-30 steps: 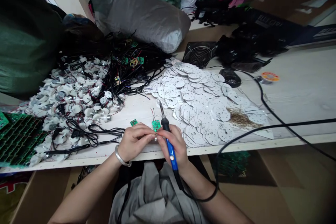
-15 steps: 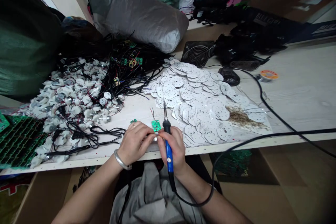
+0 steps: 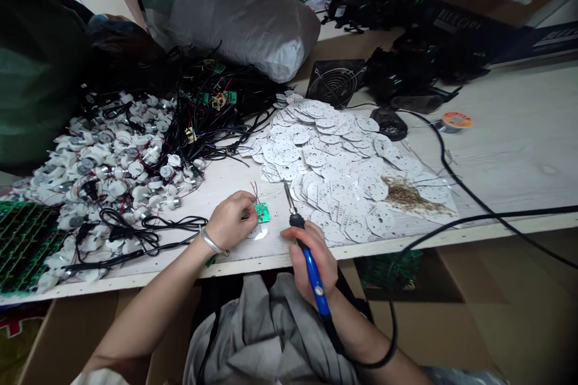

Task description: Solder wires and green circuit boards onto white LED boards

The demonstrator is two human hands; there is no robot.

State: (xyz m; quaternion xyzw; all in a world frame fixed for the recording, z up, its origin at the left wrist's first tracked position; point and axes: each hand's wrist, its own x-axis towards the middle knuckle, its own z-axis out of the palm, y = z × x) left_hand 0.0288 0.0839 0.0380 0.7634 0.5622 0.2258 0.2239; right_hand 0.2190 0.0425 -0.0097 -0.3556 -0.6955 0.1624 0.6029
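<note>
My right hand (image 3: 316, 258) is wrapped round a blue-handled soldering iron (image 3: 313, 280), its metal tip pointing up and away over the table. My left hand (image 3: 232, 221) has its fingers curled in at the left edge of a small green circuit board (image 3: 262, 212) and seems to pinch it; the fingertips are partly hidden. Thin dark wires stand up from that board. A pale round piece (image 3: 259, 233) lies just below it. Under my left wrist a bit of another green board (image 3: 211, 260) shows.
White perforated discs (image 3: 325, 162) are heaped beyond the iron. Small motors with white parts (image 3: 121, 162) and black cables (image 3: 158, 225) crowd the left, beside green board panels (image 3: 27, 240). A fan (image 3: 336, 81), a solder spool (image 3: 456, 121) and a grey sack (image 3: 235, 18) stand farther back.
My hands, together over a small piece before, have parted. The left has moved up to the circuit board; the right has drawn back and right with the iron, now more tilted.
</note>
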